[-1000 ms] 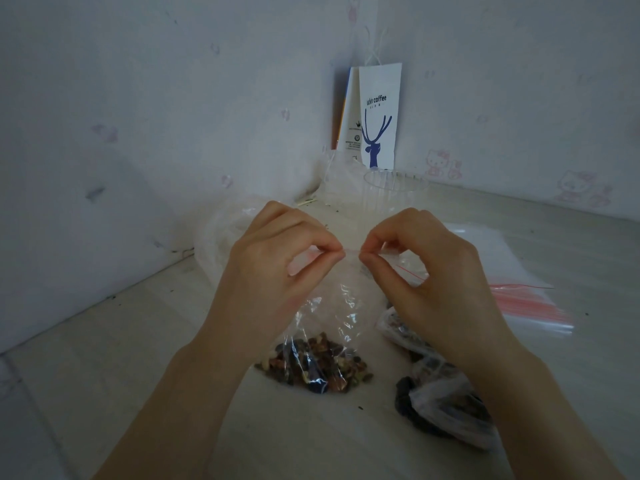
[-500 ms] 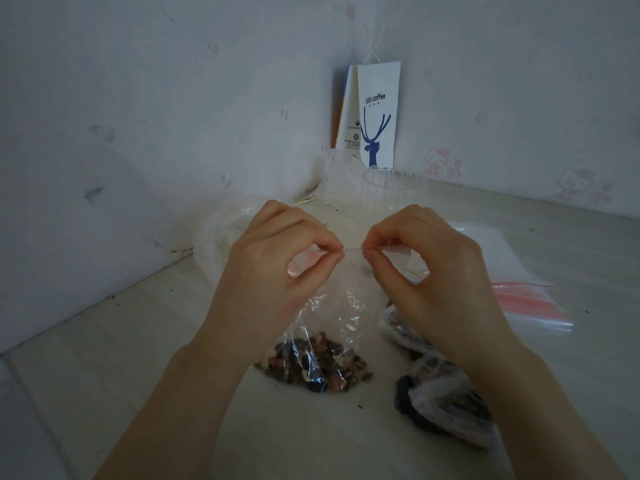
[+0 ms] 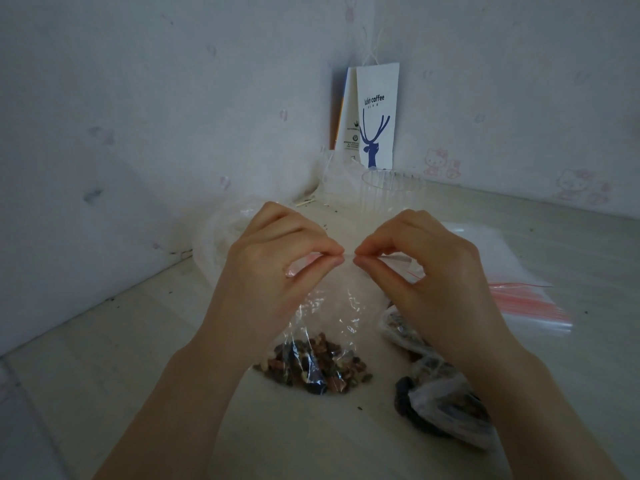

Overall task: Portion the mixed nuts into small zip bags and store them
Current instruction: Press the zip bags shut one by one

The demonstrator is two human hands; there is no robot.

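A small clear zip bag [image 3: 332, 317] stands upright in front of me with mixed nuts [image 3: 315, 370] piled at its bottom on the table. My left hand [image 3: 273, 271] pinches the bag's top strip between thumb and forefinger. My right hand [image 3: 429, 271] pinches the same strip just to the right, the fingertips of both hands almost touching. Two filled bags of nuts [image 3: 446, 407] lie partly hidden under my right forearm.
A stack of unused zip bags with red strips [image 3: 519, 299] lies at the right. A clear plastic cup [image 3: 393, 188] and a white coffee paper bag [image 3: 375, 116] stand in the corner, with a crumpled clear bag [image 3: 221, 244] behind my left hand. Walls close in left and behind.
Both hands have risen slightly with the bag's top, and the fingertips have drawn closer together along the strip.
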